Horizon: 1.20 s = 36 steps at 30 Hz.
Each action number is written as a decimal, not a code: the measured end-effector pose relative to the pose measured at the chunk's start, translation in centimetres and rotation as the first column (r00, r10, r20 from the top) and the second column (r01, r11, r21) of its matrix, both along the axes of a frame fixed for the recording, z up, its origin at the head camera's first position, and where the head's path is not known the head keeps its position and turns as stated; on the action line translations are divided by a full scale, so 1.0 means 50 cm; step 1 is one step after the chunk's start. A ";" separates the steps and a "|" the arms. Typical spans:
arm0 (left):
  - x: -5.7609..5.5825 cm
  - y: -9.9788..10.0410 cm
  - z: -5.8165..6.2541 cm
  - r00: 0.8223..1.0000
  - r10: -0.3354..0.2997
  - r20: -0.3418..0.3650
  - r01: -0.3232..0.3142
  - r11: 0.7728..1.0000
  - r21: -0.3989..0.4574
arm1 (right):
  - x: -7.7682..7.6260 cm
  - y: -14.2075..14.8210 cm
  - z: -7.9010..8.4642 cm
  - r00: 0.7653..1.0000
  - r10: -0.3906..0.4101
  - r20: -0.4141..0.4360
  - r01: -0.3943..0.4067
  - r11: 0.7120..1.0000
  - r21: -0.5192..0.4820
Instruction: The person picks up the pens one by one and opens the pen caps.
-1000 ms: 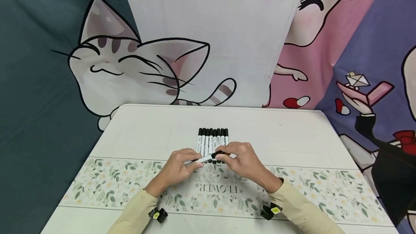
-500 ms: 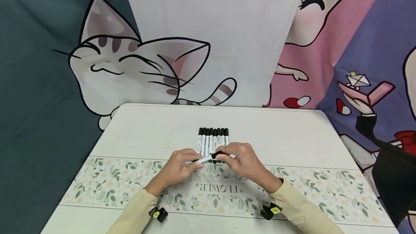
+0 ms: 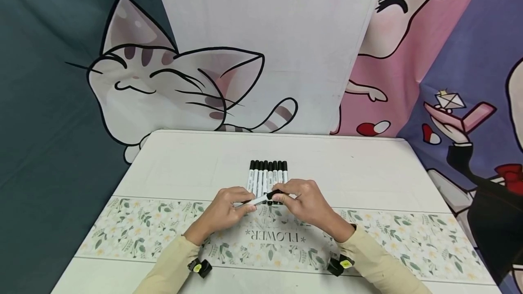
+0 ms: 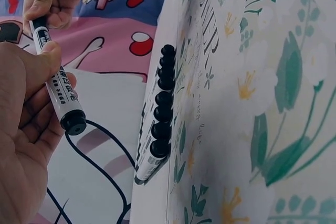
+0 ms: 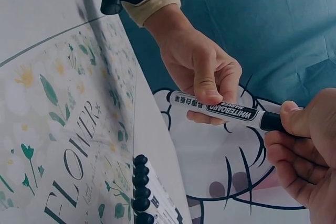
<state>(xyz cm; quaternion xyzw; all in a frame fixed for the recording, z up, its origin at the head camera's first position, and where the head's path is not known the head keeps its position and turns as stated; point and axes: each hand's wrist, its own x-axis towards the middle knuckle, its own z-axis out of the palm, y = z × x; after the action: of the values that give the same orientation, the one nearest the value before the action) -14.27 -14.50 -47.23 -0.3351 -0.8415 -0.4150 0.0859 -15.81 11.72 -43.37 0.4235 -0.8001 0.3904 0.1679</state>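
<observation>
A white whiteboard marker (image 5: 220,109) with a black cap (image 5: 272,121) is held between both hands above the table. My left hand (image 3: 225,208) grips its white barrel between thumb and fingers, near the black end plug (image 4: 73,123). At the other end, my right hand (image 3: 301,199) pinches the black cap with thumb and forefinger. Just beyond and below the hands, several more whiteboard markers (image 3: 265,178) lie side by side in a row, their black caps toward the far side. The hands and the held marker cover the near ends of that row in the head view.
The white table (image 3: 347,167) carries a floral printed band (image 3: 155,230) reading "FLOWER", upside down from here. Behind its far edge hangs a cloth backdrop (image 3: 261,12) with cartoon figures. Each wrist wears a small black camera mount (image 3: 199,267).
Almost nothing differs; both hands keep their hold on the marker, shifted only very slightly to the right.
</observation>
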 end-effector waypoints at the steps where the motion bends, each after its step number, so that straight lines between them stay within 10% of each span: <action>1: 0.000 0.000 0.000 1.000 -0.001 0.003 0.001 1.000 0.001 | 0.000 0.000 -0.001 1.000 0.001 -0.001 -0.001 1.000 0.001; 26: 0.015 -0.022 0.033 0.999 -0.029 -0.031 0.030 0.999 0.038 | -0.001 -0.003 0.025 0.999 0.038 -0.012 -0.038 0.999 -0.028; 36: 0.007 -0.041 0.025 0.997 0.076 -0.024 -0.076 0.997 0.004 | -0.011 0.010 0.033 1.000 -0.019 0.016 0.019 0.999 -0.051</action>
<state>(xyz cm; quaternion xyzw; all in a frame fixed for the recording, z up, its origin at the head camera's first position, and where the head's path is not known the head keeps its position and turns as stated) -13.91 -16.55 -45.97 -0.3078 -0.8518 -0.4089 0.1123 -16.34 12.23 -41.74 0.4083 -0.7951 0.4124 0.1762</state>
